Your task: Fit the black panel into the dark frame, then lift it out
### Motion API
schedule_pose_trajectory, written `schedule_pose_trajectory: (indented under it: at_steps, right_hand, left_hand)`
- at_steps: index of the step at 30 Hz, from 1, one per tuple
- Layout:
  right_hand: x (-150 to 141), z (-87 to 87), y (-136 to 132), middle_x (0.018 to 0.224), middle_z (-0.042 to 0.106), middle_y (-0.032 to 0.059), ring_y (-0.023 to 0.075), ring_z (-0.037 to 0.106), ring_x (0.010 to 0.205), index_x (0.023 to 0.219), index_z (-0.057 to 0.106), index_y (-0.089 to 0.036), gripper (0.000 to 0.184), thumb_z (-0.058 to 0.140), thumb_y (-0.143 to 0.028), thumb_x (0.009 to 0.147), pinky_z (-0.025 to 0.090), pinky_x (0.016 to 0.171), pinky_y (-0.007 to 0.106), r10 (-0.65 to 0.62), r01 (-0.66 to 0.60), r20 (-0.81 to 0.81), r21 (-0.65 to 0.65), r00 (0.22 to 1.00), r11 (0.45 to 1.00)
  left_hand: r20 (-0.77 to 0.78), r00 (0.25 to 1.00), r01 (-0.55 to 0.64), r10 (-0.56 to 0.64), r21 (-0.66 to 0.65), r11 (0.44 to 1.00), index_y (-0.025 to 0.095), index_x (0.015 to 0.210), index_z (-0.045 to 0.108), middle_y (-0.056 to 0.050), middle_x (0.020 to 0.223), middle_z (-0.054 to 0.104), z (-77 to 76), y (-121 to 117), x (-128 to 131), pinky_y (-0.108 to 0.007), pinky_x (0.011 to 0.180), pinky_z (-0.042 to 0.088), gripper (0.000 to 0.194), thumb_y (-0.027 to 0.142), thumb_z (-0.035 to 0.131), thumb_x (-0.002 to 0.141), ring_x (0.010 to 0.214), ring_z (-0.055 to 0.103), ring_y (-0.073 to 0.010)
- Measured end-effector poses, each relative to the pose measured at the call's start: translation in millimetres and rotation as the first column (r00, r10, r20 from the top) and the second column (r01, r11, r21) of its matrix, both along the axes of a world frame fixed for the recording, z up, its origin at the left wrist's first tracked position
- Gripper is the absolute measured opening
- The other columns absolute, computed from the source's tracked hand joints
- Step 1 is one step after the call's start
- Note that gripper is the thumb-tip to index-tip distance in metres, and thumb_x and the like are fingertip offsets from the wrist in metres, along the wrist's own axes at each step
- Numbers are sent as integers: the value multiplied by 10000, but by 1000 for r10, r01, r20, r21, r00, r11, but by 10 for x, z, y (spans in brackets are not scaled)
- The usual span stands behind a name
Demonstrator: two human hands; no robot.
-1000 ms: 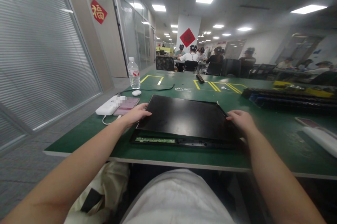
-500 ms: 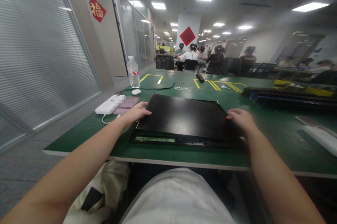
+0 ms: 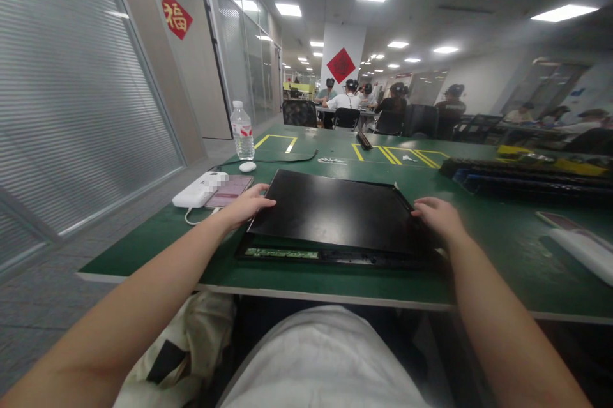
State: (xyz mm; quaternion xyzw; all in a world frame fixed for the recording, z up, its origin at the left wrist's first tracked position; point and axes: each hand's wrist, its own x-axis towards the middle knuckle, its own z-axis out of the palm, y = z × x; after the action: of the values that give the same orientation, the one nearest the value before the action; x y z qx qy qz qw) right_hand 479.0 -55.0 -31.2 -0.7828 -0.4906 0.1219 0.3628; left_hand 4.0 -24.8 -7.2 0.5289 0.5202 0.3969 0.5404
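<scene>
A black display panel [image 3: 335, 207] lies over a dark frame [image 3: 364, 259] on the green table. The panel sits askew, so a strip of green circuit board [image 3: 282, 253] shows in the frame along the near side. My left hand [image 3: 249, 204] grips the panel's left edge, thumb on top and other fingers partly hidden beyond the edge. At the right edge, my right hand [image 3: 438, 216] pinches the panel's side with thumb and fingertips. Its lower fingers are hard to make out.
Left of the panel are a white power bank [image 3: 198, 189] with a cable, a phone [image 3: 230, 191], a white earbud case [image 3: 248, 166] and a water bottle [image 3: 242, 131]. Dark strips [image 3: 517, 178] lie at the right, near another phone [image 3: 565, 226]. People sit at tables beyond.
</scene>
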Motion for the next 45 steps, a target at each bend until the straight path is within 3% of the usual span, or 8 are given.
schedule_pose_trajectory:
  at_steps: [11,20,27,34,41,45]
  right_hand:
    - [-30,10,-26,771,769,77,199,645,623,1047,730,-173,361,594,-356,767,456,631,313,-6,6,-11,11,1000,1000]
    - [-12,5,-9,792,771,72,201,649,620,1044,727,-190,348,602,-370,773,475,644,321,-9,9,-31,-1,999,1000]
    - [-24,13,-19,767,767,80,223,672,684,1021,734,-183,337,607,-364,767,481,686,337,-11,11,-17,15,1000,1000]
    - [-24,25,-6,794,767,71,215,668,699,1030,739,-191,333,604,-358,775,483,720,337,-13,13,-18,-3,1000,1000]
    - [52,-55,45,790,769,79,198,642,634,1023,738,-186,353,620,-383,754,488,671,325,8,-6,-88,22,996,1000]
    - [99,-105,65,799,766,85,187,628,607,1019,738,-184,352,631,-380,748,493,660,321,15,-10,-148,38,989,999]
  left_hand:
    - [162,987,-14,5,53,999,199,1210,596,-64,1011,755,-14,25,16,-326,770,575,514,206,740,717,852,731,-217]
    - [92,995,20,-46,264,964,174,1063,719,-97,1118,744,-31,87,-2,-407,1001,485,488,344,811,615,1115,654,-299]
    - [-51,998,-27,43,285,958,174,1016,740,-108,1070,750,-81,135,-59,-453,971,483,554,442,842,541,1076,656,-333]
    - [-228,964,-48,140,366,929,228,745,726,-57,944,746,-76,144,-68,-438,1015,455,226,349,821,579,1088,634,-343]
    - [-291,949,-14,122,349,937,223,701,701,-53,843,726,-95,118,-49,-422,885,532,220,322,827,550,1002,660,-338]
    - [-323,940,-2,112,324,946,219,722,706,-79,946,736,-160,152,-64,-425,808,567,262,344,830,528,998,675,-356]
